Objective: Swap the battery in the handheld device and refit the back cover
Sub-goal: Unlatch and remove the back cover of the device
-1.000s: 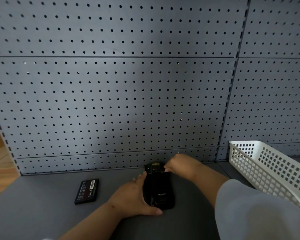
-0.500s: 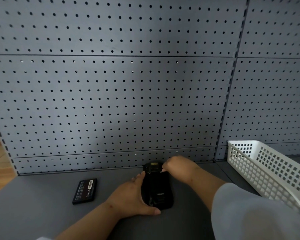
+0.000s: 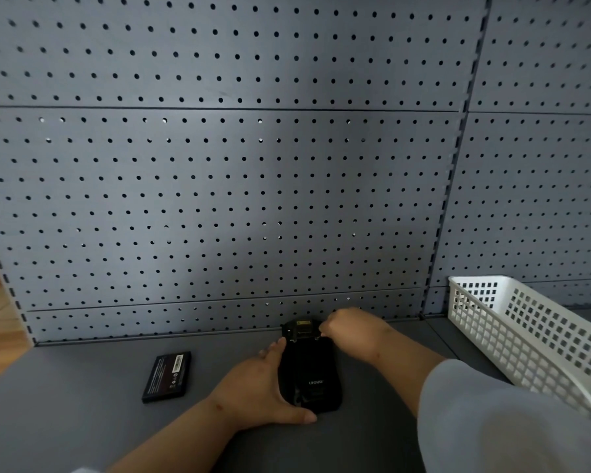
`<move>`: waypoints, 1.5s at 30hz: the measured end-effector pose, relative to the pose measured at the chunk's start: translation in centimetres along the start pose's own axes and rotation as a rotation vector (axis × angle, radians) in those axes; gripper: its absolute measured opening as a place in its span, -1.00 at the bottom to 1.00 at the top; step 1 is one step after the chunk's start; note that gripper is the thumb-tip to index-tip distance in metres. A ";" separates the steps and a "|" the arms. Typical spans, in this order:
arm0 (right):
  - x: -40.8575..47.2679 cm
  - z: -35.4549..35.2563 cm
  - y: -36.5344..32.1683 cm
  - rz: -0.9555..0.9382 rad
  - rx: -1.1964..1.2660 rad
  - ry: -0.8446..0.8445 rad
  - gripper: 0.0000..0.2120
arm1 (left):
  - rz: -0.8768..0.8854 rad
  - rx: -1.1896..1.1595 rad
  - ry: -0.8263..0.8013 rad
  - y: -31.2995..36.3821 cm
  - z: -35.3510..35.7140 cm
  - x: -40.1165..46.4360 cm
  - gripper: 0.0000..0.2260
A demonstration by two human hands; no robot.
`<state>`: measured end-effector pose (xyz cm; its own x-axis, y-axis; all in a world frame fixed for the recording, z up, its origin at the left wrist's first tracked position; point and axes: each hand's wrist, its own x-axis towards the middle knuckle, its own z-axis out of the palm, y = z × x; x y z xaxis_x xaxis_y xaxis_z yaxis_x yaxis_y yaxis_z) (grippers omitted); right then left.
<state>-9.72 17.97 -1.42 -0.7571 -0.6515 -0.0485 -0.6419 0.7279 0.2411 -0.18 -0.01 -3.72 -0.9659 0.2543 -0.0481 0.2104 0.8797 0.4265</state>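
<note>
The handheld device (image 3: 309,370) lies back-up on the grey tabletop (image 3: 82,425) at lower centre of the frame, its top end toward the pegboard (image 3: 219,199). The left hand (image 3: 256,390) cups its left edge with fingers laid along the side and thumb under the near end, while the right hand (image 3: 350,331) curls its fingers at the upper right corner, though whether they pinch a latch or just press cannot be told. A loose battery (image 3: 167,376) lies to the lower left and a white basket (image 3: 526,332) at right; to seat the back cover well, it seems best to steady the body and press evenly along the top edge until it sits flush.
</note>
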 end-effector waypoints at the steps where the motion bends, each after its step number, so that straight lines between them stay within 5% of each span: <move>1: 0.1 0.1 0.0 0.010 0.007 0.004 -0.77 | 0.001 -0.004 -0.003 0.0 0.0 0.0 0.30; 6: 0.4 -0.3 0.7 0.022 0.142 -0.024 -0.78 | 0.005 0.011 0.007 0.0 0.2 0.1 0.17; 12: 0.5 -0.2 0.7 0.007 0.111 -0.020 -0.55 | 0.009 0.025 0.020 -0.2 0.4 0.3 0.08; 18: 0.5 -0.1 0.4 0.044 0.144 -0.001 -0.77 | 0.011 0.025 0.010 -0.5 0.5 0.4 0.14; 28: -0.3 -0.3 -0.1 0.010 0.052 0.022 -0.75 | 0.007 0.022 -0.021 0.1 0.2 0.1 0.20; 33: -0.4 -0.3 -0.3 0.026 0.091 0.029 -0.75 | 0.008 0.025 -0.002 0.0 0.3 0.2 0.06; 41: -0.4 -0.6 -1.0 0.112 0.207 0.018 -0.74 | 0.009 0.024 -0.028 -0.2 0.2 0.1 0.35; 45: -0.1 -0.4 -1.0 0.158 0.286 0.046 -0.77 | 0.008 0.015 -0.017 -0.3 0.2 0.2 0.33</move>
<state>-8.96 17.19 -1.32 -0.8479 -0.5300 0.0136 -0.5301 0.8470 -0.0405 -0.36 -0.15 -4.01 -0.9614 0.2684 -0.0604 0.2206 0.8834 0.4134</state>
